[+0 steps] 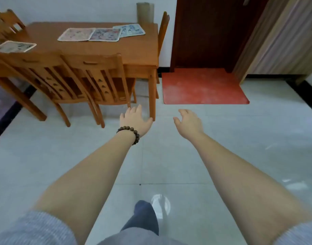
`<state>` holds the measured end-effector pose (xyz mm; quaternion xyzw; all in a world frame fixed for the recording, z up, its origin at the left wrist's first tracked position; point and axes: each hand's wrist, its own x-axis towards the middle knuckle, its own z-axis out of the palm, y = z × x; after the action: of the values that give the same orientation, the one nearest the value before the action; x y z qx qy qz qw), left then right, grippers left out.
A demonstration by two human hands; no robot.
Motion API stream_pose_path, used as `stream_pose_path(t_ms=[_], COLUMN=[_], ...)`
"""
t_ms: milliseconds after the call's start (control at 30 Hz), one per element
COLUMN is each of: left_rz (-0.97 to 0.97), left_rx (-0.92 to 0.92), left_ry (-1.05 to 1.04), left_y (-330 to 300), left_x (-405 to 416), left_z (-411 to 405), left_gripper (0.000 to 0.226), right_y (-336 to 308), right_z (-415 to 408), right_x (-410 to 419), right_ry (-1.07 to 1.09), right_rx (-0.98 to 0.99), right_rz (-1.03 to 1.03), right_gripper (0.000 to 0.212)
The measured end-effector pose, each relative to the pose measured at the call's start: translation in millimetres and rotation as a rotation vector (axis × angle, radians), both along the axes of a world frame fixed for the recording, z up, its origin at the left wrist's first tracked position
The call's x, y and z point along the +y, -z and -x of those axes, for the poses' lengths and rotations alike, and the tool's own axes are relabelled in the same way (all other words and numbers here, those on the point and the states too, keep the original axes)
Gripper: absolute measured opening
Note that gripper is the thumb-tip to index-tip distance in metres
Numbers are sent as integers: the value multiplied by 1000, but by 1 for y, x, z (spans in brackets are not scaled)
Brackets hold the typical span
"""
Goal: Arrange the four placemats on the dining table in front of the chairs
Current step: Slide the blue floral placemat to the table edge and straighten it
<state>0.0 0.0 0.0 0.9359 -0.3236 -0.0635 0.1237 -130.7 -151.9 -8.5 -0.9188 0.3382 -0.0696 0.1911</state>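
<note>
Single head view, high, facing forward-down across floor (222,147); dining table (134,50) well ahead, upper left.

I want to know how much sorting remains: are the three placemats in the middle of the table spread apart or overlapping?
Overlapping. The middle placemat covers an edge of the left placemat and of the blue placemat, in one row on the table.

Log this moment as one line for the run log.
stage: approach | left hand: empty, open | right hand: empty, open | placemats: three clustered, one apart on table
</note>
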Motion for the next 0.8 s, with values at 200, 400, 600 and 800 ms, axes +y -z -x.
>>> stream_pose_path(t_ms=[200, 400, 600, 800], left_rz=[18, -33, -52, -56], left_rx=[-5, -26, -3, -33], left_ry=[37, 60, 60, 65], left_y=[22, 47, 34, 17], left_x=[-76, -183, -295, -388], left_z=[-39, -120, -213, -279], left_gripper=[67, 72, 71, 72], right_y=[14, 30, 21, 14], right_z=[-31, -105, -195, -260], right_x=[-75, -181, -297, -384], right_ry=[28, 40, 34, 48], right_rx=[33, 45, 96, 80], right_rz=[27, 52, 71, 25], right_gripper=[50, 46, 48, 52])
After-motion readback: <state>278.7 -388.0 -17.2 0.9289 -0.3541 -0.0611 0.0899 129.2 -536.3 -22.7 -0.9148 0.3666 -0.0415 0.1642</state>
